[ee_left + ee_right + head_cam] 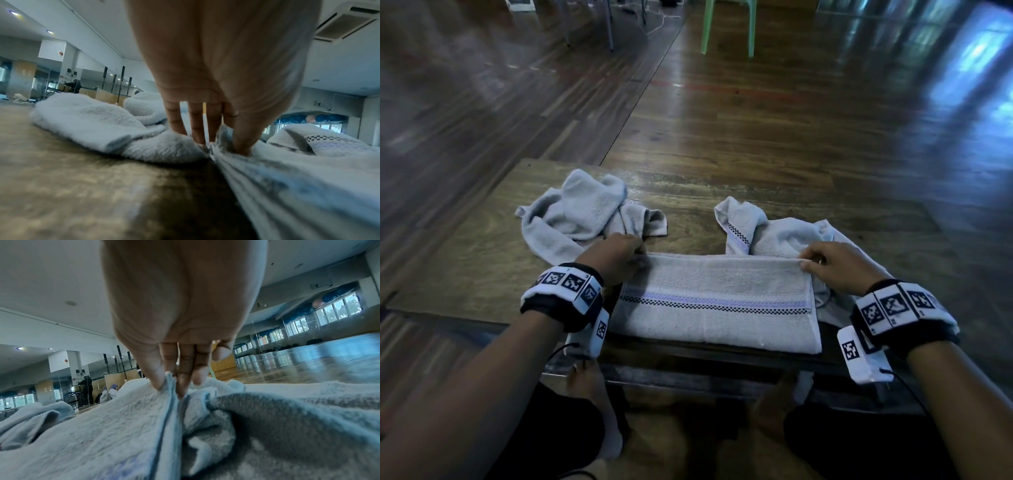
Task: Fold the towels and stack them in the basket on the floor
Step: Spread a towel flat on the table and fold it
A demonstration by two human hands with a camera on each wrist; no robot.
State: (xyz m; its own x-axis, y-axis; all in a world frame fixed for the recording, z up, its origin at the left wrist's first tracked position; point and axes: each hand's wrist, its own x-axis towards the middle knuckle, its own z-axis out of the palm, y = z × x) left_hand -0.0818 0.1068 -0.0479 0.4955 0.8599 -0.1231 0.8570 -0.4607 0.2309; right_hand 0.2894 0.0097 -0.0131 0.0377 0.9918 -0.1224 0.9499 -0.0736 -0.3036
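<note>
A pale grey towel with a checked stripe [717,305] lies folded flat on the low wooden table [465,260] in front of me. My left hand [619,255] pinches its far left corner [224,142] between thumb and fingers. At the far right corner [167,386], my right hand [825,263] pinches the towel's edge the same way. A crumpled grey towel [582,212] sits behind the left hand, and another crumpled striped towel [767,229] lies behind and under the right hand. No basket shows in any view.
The table's near edge [705,349] runs just above my knees. Glossy wooden floor [756,113] stretches beyond the table, with the legs of a green plastic chair [727,27] far back. People sit and stand far off by a mirrored wall [98,391].
</note>
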